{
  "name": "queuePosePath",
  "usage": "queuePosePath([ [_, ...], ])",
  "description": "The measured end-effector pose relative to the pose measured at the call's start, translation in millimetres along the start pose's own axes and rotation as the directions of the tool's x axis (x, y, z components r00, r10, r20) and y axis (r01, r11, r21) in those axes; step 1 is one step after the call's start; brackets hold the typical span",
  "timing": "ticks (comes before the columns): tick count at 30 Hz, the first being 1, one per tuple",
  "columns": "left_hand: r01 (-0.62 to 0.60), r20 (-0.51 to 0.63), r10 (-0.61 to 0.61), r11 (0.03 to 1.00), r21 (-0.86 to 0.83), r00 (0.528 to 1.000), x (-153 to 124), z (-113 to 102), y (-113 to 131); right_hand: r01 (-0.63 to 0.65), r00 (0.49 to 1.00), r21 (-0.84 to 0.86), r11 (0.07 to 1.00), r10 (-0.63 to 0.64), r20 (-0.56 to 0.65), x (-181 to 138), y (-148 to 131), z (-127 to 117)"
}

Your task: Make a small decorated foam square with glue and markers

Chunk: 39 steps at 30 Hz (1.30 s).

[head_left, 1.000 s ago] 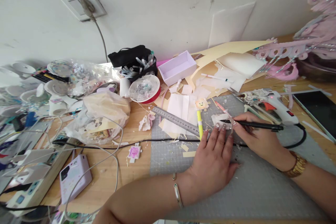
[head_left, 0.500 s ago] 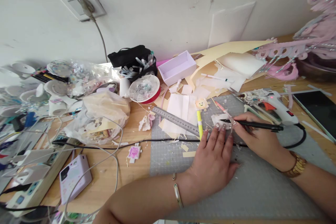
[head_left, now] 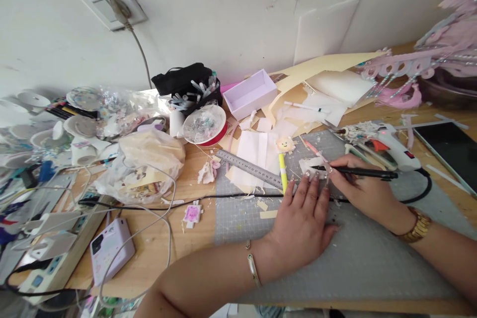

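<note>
My right hand (head_left: 359, 181) is closed round a black pen (head_left: 367, 173). The pen's tip touches a small white piece (head_left: 309, 166) on the grey cutting mat (head_left: 246, 238). Flat on the mat lies my left hand (head_left: 301, 213), its fingers stretched out and the fingertips at the near edge of the white piece. Just left of those fingers are a yellow marker (head_left: 283, 171) and a steel ruler (head_left: 249, 166). Above the marker sits a small cream piece with a smiling face (head_left: 285, 144). An orange-pink pencil-like stick (head_left: 312, 148) lies beyond the white piece.
A hot glue gun (head_left: 395, 146) rests right of my right hand, its black cord (head_left: 423, 189) crossing the mat. Farther right lies a phone (head_left: 450, 151). Behind are a lilac box (head_left: 250, 94) and a black pen case (head_left: 182, 79). Left are a plastic bag (head_left: 149, 159) and a power strip (head_left: 63, 253).
The view has shifted slightly. Both hands keep nearly the same place, with the pen still at the white piece.
</note>
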<state>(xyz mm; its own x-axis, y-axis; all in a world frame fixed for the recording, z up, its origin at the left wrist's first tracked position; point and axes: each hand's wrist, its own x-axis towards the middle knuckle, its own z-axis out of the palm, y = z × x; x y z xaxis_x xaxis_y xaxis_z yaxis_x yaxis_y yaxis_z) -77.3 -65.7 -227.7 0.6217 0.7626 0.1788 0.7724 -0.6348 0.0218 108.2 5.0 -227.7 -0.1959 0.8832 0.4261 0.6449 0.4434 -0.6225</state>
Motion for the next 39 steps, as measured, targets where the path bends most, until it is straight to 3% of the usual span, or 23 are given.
queuePosePath([
  [16,0.003,0.041,-0.002,1.000,-0.009,0.999,0.7,1.6,0.1,-0.053,0.999,0.030,0.998,0.053,0.007,0.0,-2.9,2.2],
  [25,0.042,0.068,-0.041,0.999,-0.005,0.997,5.7,0.8,-5.1,-0.091,0.988,0.103,0.991,0.103,-0.114,10.0,-1.8,1.5],
  [33,0.046,0.084,-0.044,0.999,-0.026,0.996,5.3,-0.3,-3.9,-0.077,0.997,0.132,0.988,0.078,-0.001,12.6,-8.3,2.0],
  [39,0.032,0.056,-0.030,0.999,-0.042,0.998,2.9,1.9,-2.3,-0.103,0.994,0.124,0.987,0.108,-0.033,8.1,-3.3,7.8],
])
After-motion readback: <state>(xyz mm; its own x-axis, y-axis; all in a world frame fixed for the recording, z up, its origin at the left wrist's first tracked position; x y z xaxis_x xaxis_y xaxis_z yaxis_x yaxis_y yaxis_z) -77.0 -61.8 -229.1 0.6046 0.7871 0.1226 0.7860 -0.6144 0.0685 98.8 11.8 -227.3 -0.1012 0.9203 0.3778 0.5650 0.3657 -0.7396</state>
